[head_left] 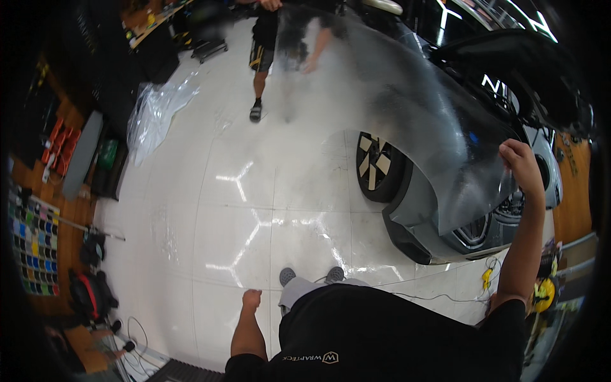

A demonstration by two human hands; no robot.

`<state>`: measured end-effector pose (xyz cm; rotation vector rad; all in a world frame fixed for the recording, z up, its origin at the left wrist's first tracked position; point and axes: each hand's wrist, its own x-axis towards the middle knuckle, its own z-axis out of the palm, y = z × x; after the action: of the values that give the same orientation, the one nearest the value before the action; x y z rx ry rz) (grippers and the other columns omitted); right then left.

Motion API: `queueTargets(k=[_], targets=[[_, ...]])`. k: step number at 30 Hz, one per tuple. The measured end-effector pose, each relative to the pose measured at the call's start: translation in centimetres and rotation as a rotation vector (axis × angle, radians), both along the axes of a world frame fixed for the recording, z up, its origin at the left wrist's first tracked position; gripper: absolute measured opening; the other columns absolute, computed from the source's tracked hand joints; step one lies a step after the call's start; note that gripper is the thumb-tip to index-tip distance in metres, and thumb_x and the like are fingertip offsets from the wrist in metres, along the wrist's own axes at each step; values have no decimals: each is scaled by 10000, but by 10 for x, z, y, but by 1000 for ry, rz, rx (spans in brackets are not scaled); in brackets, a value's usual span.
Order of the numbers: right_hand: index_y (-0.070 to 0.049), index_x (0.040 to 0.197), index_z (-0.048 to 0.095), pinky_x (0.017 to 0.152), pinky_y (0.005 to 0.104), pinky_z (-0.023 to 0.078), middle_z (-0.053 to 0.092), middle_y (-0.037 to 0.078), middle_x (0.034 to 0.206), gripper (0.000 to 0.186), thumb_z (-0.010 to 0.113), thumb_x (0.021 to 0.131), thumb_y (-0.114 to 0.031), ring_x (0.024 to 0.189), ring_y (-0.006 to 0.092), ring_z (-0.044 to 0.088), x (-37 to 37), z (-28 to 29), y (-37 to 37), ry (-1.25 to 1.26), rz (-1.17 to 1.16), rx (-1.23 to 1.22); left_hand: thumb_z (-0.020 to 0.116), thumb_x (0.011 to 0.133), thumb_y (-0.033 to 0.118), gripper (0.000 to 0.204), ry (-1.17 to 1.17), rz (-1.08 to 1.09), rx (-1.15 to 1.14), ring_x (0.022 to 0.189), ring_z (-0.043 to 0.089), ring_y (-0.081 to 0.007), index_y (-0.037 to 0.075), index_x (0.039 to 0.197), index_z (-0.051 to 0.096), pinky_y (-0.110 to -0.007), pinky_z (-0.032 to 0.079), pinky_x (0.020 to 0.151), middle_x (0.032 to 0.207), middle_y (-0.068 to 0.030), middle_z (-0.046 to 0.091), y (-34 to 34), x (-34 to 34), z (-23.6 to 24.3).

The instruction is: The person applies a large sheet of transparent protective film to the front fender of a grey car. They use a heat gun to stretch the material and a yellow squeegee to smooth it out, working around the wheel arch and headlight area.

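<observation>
My right hand (517, 159) is raised at the right, its fingers closed on the edge of a large translucent film sheet (439, 134). The sheet hangs stretched across the front side of a grey car (407, 226), and its far end reaches the co-worker. That person's hand (270, 5) holds the far top edge; the other hand (312, 63) shows blurred through the film. My left hand (252, 299) is low at the left, in a fist, apart from the visible film. Whether anything is in that fist is hidden.
The car's front wheel (379, 165) stands below the film. Crumpled clear plastic (159, 118) lies at the far left. A cable (439, 297) runs over the glossy tiled floor (191, 242) at the right. A red-and-black machine (92, 296) and a colour swatch board (35, 245) stand left.
</observation>
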<state>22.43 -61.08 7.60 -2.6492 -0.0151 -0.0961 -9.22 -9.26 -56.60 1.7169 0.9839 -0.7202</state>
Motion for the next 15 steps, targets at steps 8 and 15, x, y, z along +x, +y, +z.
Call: queueTargets(k=[8, 15], targets=[[20, 768, 593, 544, 269, 394, 505, 16, 593, 201, 559, 859, -155, 567, 104, 475, -15, -18, 11, -71, -39, -97, 564, 835, 321, 388, -238, -345, 451, 897, 616, -395, -56, 872, 650, -454, 474, 819, 931, -249, 647, 21, 27, -31], [49, 817, 633, 619, 328, 452, 566, 127, 614, 240, 561, 836, -180, 584, 199, 550, -4, -27, -16, -48, -99, -8, 582, 848, 260, 331, -298, -137, 462, 837, 626, -330, -63, 903, 633, -419, 483, 766, 897, -213, 654, -8, 128, -9]])
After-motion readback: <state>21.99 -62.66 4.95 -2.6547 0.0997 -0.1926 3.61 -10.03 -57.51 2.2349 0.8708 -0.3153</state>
